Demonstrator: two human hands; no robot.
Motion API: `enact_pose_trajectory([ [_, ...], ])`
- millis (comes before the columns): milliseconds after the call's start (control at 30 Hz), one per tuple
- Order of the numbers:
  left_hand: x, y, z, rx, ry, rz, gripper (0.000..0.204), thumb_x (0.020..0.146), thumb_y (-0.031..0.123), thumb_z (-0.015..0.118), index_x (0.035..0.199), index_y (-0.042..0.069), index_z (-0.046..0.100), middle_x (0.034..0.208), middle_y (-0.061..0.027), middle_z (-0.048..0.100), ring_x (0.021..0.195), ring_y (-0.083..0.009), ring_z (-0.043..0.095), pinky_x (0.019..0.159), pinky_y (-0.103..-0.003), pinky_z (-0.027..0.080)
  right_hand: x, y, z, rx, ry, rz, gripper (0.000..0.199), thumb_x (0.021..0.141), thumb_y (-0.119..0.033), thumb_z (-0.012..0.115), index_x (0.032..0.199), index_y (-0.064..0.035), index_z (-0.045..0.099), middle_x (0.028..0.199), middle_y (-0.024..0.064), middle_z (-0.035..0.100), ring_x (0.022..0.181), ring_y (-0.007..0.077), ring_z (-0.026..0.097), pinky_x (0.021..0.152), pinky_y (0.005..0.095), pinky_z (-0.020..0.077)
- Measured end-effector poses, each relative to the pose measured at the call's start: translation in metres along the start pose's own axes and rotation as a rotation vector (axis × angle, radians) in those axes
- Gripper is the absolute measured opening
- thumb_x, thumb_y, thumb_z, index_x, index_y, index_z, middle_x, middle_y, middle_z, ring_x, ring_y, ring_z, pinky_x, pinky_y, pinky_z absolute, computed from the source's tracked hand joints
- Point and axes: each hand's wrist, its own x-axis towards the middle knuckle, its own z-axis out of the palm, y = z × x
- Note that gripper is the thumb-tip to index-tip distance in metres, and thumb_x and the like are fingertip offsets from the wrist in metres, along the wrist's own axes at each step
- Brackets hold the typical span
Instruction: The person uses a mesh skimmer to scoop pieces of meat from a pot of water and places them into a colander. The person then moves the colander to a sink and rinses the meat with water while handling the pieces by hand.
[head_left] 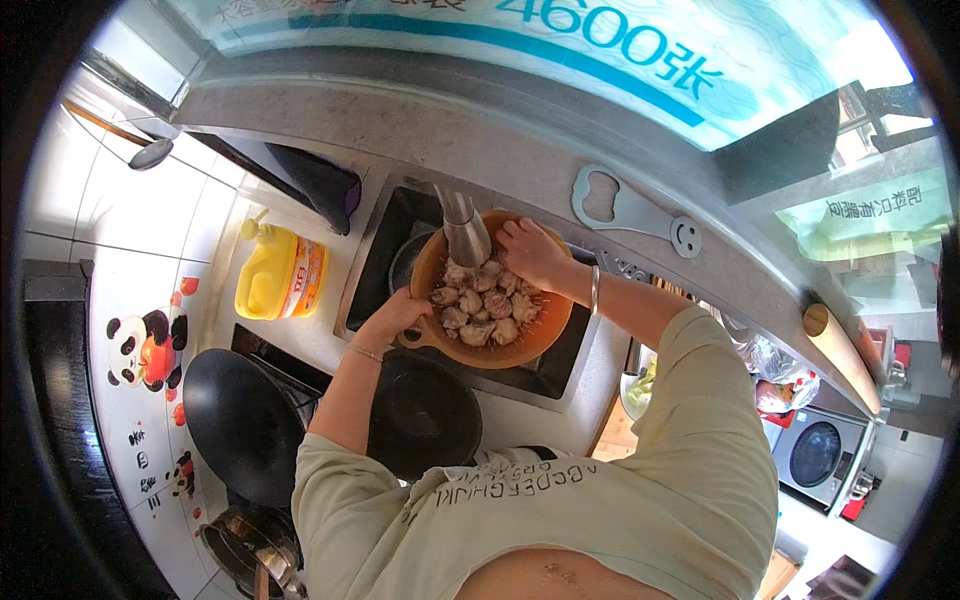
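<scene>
Nearest the camera is the person's pale green shirt [620,480], and both forearms reach away from it toward the sink [385,240], the landmark here. On the near side of the sink, on the desk [520,415], sits a round black pan [425,415], and to the left of that a larger black wok [240,420]. A metal pot [250,545] shows nearer still, at the lower left below the wok.

Over the sink is an orange colander [520,345], filled with pale chunks of meat [482,305]. The left hand [395,315] has its grip clenched on the colander's near-left rim, where a small handle sticks out. A thin bracelet circles that wrist. The right hand [530,252] lies in the colander at its far side, palm down on the meat, fingers bent among the pieces; whether its grip holds a piece cannot be told. A silver bangle [594,290] sits on the right wrist.

A steel tap [465,230] stands over the far-left part of the colander, just beside the right hand.

Left of the sink on the desk stands a yellow detergent bottle [280,275] with a pump top. Beyond the sink's far-left corner lies a dark cloth [320,185]. Past the sink's far-right edge, a grey bottle opener [630,215] hangs on the ledge.
</scene>
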Motion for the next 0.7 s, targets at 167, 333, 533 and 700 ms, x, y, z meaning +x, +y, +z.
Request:
enact_pose_trajectory([
  [167, -0.018, 0.015, 0.006, -0.044, -0.028, 0.037, 0.024, 0.074, 0.008, 0.056, 0.092, -0.007, 0.055, 0.081, -0.0076, 0.057, 0.070, -0.0140, 0.055, 0.062, -0.026, 0.046, 0.001, 0.010, 0.021, 0.040, 0.042, -0.046, 0.017, 0.074, -0.019, 0.058, 0.089, -0.0186, 0.065, 0.107, -0.0017, 0.051, 0.104, 0.0174, 0.041, 0.087, 0.0312, 0.0304],
  [333, 0.001, -0.015, -0.008, -0.049, -0.026, 0.050, 0.026, 0.074, 0.008, 0.056, 0.099, 0.000, 0.056, 0.078, -0.0013, 0.056, 0.065, -0.0081, 0.050, 0.057, -0.021, 0.041, -0.002, -0.006, -0.042, -0.221, 0.040, -0.143, 0.023, 0.074, -0.019, 0.057, 0.096, -0.0161, 0.063, 0.107, -0.0013, 0.051, 0.105, 0.0191, 0.041, 0.088, 0.0323, 0.0321],
  [533, -0.008, -0.008, -0.016, 0.043, -0.025, -0.002, 0.025, 0.076, 0.008, 0.054, 0.098, -0.001, 0.057, 0.081, -0.0020, 0.057, 0.070, -0.0090, 0.052, 0.062, -0.024, 0.043, -0.026, -0.014, -0.117, 0.300, 0.171, 0.290, 0.017, 0.076, -0.017, 0.055, 0.091, -0.0109, 0.059, 0.098, 0.0067, 0.055, 0.100, 0.0258, 0.049, 0.082, 0.0376, 0.0408],
  [700, -0.012, -0.021, -0.024, 0.031, -0.032, 0.062, 0.024, 0.075, 0.008, 0.054, 0.098, 0.000, 0.057, 0.083, -0.0027, 0.058, 0.071, -0.0103, 0.054, 0.063, -0.026, 0.044, -0.067, -0.002, -0.155, 0.199, 0.063, 0.552, 0.010, 0.080, -0.016, 0.052, 0.086, -0.0083, 0.056, 0.095, 0.0131, 0.056, 0.089, 0.0303, 0.056, 0.072, 0.0407, 0.0464],
])
